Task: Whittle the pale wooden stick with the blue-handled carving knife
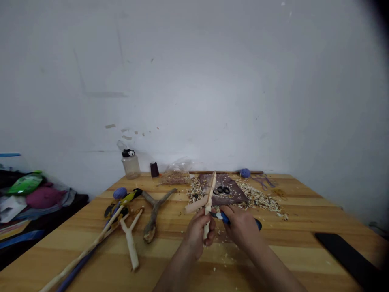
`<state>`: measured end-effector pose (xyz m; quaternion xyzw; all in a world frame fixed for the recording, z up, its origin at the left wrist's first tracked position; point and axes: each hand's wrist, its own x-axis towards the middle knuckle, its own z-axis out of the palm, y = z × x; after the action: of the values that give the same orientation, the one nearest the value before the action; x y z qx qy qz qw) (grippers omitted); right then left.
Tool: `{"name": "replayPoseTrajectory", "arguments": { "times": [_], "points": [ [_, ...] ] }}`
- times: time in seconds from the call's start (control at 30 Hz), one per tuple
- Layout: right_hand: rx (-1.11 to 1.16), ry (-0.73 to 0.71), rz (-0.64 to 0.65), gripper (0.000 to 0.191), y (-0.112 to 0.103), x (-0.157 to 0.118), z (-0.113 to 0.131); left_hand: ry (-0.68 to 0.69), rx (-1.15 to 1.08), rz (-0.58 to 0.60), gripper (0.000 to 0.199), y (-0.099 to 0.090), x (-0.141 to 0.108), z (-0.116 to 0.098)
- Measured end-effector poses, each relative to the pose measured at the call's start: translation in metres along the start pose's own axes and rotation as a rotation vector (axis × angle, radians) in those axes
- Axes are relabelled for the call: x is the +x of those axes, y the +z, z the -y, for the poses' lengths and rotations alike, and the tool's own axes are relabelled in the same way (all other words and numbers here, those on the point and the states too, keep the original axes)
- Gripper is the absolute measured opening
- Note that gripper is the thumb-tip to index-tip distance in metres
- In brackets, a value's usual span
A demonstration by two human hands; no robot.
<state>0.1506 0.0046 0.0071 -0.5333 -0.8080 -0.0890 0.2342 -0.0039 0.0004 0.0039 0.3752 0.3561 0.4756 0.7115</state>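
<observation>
Fingers of my L hand are wrapped round the lower end of a pale forked stick, which points up and away from them. R hand has its fingers curled round a blue-handled knife, blade at the stick just above the L fingers; can't tell if it's actually touching.

Stick's prob. light & stiff, dry rather than slippery; the knobbly upper limb might be weaker. Best hold = the plain stem, w/ fingers well below the blade.

Edges: blade's v. close to the L fingertips, so watch that. Beyond the fingers: shavings & black-handled scissors on a dark sheet. Left of the L fingers: grey-barked branch, then a small pale fork. Most room is right of the R fingers, bare desk up to a flat black item.
</observation>
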Motion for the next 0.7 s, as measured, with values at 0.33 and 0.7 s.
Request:
{"name": "replayPoseTrajectory", "arguments": {
  "times": [0.33,0.7],
  "points": [
    [-0.228,-0.005,0.005,0.021,-0.0095,0.0000,0.0056,0.077,0.227,0.062,0.034,0.0046,-0.0045,0.0054],
    [-0.258,0.022,-0.042,0.014,-0.0094,0.0001,0.0091,0.123,0.291,0.052,0.051,0.0049,-0.0026,0.0085]
  ]
}}
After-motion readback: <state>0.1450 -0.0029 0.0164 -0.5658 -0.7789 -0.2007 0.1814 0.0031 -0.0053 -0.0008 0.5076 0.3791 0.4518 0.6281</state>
